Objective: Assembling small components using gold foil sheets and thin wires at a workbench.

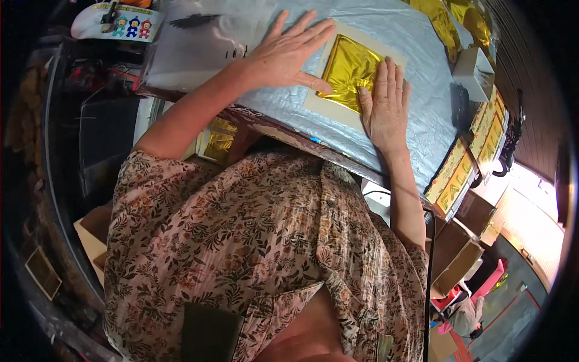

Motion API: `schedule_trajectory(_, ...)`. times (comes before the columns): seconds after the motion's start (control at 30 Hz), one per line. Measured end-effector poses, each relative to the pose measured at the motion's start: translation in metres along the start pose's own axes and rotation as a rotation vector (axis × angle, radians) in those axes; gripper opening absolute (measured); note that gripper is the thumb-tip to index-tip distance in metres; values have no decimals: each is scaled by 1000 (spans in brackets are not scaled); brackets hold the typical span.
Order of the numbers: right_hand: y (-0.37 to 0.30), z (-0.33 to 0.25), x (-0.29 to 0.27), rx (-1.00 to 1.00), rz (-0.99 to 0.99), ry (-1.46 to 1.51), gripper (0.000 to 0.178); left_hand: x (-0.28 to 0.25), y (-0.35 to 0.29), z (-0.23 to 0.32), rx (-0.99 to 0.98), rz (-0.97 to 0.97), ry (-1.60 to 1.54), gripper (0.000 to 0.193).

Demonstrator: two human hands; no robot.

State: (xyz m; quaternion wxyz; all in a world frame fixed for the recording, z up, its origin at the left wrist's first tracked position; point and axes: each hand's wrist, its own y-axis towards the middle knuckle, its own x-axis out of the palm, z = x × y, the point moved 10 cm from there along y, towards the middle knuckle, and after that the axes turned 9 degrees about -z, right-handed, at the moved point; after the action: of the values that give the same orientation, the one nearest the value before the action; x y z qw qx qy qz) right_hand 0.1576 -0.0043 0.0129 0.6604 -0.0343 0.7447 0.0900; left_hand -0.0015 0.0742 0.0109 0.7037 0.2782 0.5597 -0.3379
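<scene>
A square of shiny gold foil [350, 69] lies on a larger beige card [338, 111], which rests on a table covered with grey-blue plastic sheeting [265, 117]. My left hand [289, 54] is spread out, its thumb on the foil's near left edge and its fingers stretched past the card's far left side. Along the foil's right edge my right hand [387, 108] lies flat, fingers pointing away from me and thumb out over the gold. Neither hand grips anything. The foil looks creased near my right thumb.
More gold foil [443, 27] lies at the table's far right, next to a white box [473, 75]. Lettered signs [455, 181] hang by the right edge. A white board with cartoon figures [114, 23] sits at far left. Cardboard boxes [458, 259] stand below right.
</scene>
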Motion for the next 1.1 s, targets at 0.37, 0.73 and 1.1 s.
schedule_trajectory(0.37, 3, 3, 0, 9, -51, -21, 65, 7, 1, 11, -3, -22, 5, 116)
schedule_trajectory(0.73, 8, 5, 1, 29, -40, -6, 71, 20, 48, 71, 225, -27, -105, 122)
schedule_trajectory(1.1, 8, 56, -16, 62, -5, 641, 56, 25, 48, 71, 246, -18, -50, 125)
